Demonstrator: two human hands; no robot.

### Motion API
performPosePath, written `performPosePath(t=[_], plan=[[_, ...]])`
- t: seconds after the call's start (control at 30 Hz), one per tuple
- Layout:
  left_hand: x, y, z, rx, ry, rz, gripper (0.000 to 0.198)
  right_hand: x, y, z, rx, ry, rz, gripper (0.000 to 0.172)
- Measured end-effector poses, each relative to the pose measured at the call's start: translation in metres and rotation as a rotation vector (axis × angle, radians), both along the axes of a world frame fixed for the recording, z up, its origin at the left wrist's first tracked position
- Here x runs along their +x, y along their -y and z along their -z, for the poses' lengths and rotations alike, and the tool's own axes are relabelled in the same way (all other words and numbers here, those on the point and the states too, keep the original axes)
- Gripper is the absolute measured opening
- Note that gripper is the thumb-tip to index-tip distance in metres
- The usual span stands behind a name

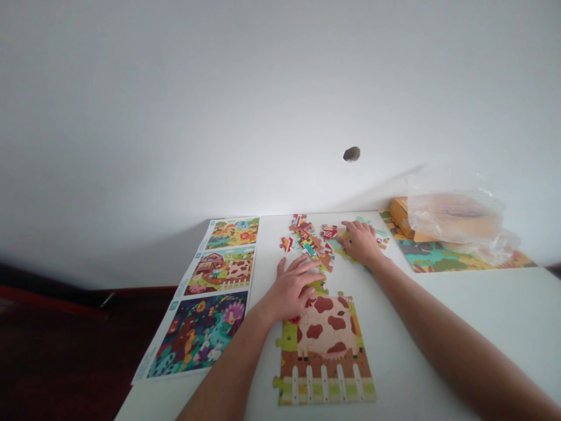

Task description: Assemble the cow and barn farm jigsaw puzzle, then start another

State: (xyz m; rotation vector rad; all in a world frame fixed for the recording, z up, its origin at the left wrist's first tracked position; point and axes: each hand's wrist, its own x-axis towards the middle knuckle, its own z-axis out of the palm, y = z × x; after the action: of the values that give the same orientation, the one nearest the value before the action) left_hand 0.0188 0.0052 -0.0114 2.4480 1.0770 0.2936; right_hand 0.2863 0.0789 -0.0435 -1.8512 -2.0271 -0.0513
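Note:
A partly joined jigsaw puzzle [335, 342] lies on the white table, showing a brown-spotted cow above a white fence. My left hand [293, 289] rests over its upper left corner, fingers spread, covering part of the cow's head end. Just beyond those fingers is a heap of loose puzzle pieces [307, 237]. Farther back on the right, my right hand [362, 242] reaches into a second group of pieces, some of them green, with its fingers extended over them. A red barn piece [329, 233] lies left of that hand. Whether its fingertips pinch a piece is hard to make out.
A reference sheet [258, 234] with three pictures lies along the table's left side. At the back right, a yellow box [400, 216] and a clear plastic bag [458, 213] sit on a colourful printed sheet [473, 263]. The white wall [280, 117] has a hole [351, 154].

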Motion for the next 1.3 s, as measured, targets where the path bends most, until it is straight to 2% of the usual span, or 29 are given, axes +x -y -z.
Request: performPosePath(t=[0.17,0.3,0.53,0.63,0.73,0.87,1.07,1.2,1.3], plan=[[0.0,0.0,-0.001,0.003,0.0,-0.005,0.052,-0.001,-0.004,0.004,-0.045,-0.02,0.095,0.053],[0.0,0.0,0.001,0.02,0.008,0.0,0.05,0.001,-0.006,0.009,-0.008,-0.117,0.104,0.055],[-0.001,0.0,0.003,0.023,0.012,0.005,0.052,0.001,-0.007,0.011,0.133,-0.369,-0.027,0.031],[-0.001,0.0,0.001,0.019,0.01,0.011,0.054,0.002,-0.007,0.009,0.18,-0.429,-0.061,0.028],[-0.001,0.001,0.0,0.012,0.003,0.011,0.054,0.003,-0.005,0.005,0.162,-0.353,-0.089,0.028],[-0.001,0.001,-0.001,0.019,0.001,0.007,0.053,0.001,0.0,0.001,0.167,-0.191,-0.04,0.025],[-0.001,0.001,-0.002,0.02,0.004,0.008,0.053,-0.007,0.01,-0.018,0.202,-0.163,-0.121,0.023],[-0.001,0.001,-0.002,0.015,-0.002,0.007,0.052,0.006,0.031,-0.035,0.146,-0.084,-0.012,0.024],[-0.002,0.002,0.0,0.014,0.007,0.003,0.052,0.028,0.058,-0.036,0.023,0.006,-0.017,0.028]])
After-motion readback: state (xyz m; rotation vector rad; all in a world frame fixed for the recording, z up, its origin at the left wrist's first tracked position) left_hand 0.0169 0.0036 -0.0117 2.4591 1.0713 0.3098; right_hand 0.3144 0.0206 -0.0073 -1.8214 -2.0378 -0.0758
